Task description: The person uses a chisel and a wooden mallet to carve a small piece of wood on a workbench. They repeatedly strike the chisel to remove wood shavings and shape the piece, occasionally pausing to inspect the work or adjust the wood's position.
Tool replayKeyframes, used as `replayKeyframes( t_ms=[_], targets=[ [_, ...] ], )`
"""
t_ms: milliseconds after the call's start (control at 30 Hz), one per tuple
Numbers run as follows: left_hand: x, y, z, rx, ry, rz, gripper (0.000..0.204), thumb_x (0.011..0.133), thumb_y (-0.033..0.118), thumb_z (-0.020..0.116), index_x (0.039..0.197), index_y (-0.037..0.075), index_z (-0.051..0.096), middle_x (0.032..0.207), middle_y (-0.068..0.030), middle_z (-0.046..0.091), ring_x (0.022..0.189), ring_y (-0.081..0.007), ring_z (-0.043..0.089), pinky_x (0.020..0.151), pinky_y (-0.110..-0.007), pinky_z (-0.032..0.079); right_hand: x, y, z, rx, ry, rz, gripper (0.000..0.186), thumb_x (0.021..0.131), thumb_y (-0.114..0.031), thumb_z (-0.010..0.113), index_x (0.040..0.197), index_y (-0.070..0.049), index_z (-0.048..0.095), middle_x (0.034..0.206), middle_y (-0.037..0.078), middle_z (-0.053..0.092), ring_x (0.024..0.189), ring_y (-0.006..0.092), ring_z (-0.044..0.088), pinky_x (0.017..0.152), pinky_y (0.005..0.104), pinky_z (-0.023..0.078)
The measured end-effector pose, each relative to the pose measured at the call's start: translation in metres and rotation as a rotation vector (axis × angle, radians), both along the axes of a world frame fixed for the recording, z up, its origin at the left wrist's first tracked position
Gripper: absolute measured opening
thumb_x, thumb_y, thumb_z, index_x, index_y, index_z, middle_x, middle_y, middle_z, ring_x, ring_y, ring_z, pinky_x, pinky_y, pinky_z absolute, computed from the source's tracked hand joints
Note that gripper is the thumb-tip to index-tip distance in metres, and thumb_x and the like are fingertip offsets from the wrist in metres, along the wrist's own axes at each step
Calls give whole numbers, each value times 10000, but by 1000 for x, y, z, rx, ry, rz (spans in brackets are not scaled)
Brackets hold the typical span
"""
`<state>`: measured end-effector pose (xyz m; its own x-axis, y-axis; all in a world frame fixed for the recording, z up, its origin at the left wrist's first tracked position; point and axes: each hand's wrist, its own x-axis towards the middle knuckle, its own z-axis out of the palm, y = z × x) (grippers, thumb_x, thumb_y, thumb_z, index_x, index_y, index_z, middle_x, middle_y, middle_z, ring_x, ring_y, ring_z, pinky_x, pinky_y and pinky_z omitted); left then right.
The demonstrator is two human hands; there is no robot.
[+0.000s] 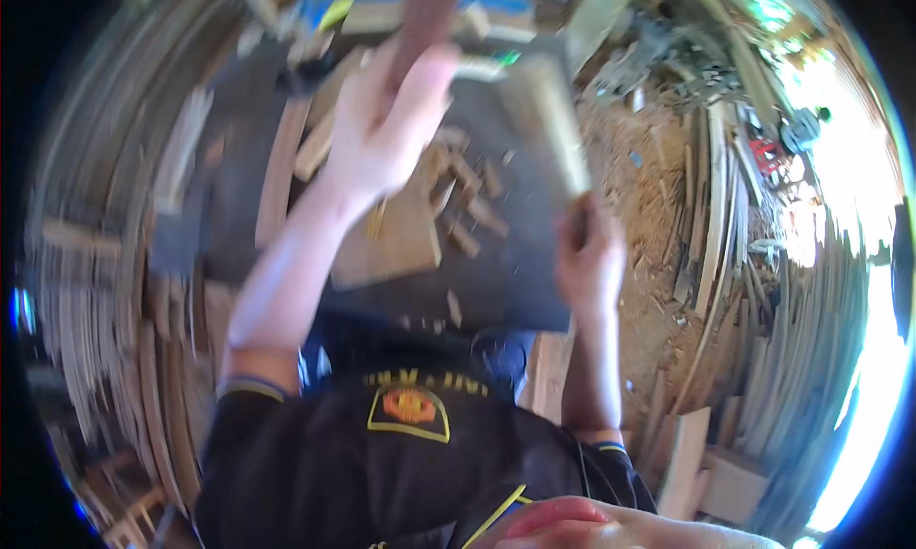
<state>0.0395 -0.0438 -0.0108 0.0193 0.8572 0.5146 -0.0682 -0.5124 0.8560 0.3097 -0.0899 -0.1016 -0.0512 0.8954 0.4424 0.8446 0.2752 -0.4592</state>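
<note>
My left hand (382, 134) is closed round a reddish-brown wooden piece (425, 15) raised over the dark work table (515, 301). My right hand (587, 258) grips a long pale piece of wood (551, 115), angled upward along the table's right side and blurred at its far end. Between the hands lie several small offcuts (468, 177) and a light square board (386, 253). A narrow plank (281, 172) rests at the left of the table, partly behind other pieces.
Long timber strips (95, 291) line the left side, and more planks (716, 206) run along the right. A floor strewn with shavings (634, 148) shows beside the table. A tangled grey heap (668, 53) sits at the back right, near bright daylight.
</note>
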Motion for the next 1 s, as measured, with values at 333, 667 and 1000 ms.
replayKeyframes(
  t_ms=[333,667,1000],
  targets=[
    [-4,11,-3,68,91,-133,330,1026,347,604,888,48,592,624,51,448,551,-39,389,495,-271,296,-7,-25,149,223,495,493,641,1008,-134,572,1506,51,214,1078,242,565,596,169,591,544,285,511],
    [-6,4,2,26,194,-145,539,969,594,610,912,58,602,655,50,473,569,-41,445,487,-255,346,-52,-38,206,-37,219,450,753,947,-79,611,1574,28,208,1104,202,614,618,110,546,551,210,430],
    [-16,3,4,36,93,-189,598,940,617,634,849,28,687,587,-11,525,563,-121,521,502,-317,394,-16,-46,305,79,205,560,799,948,-114,639,1601,-8,191,1272,267,602,653,109,567,544,205,435]
  ],
)
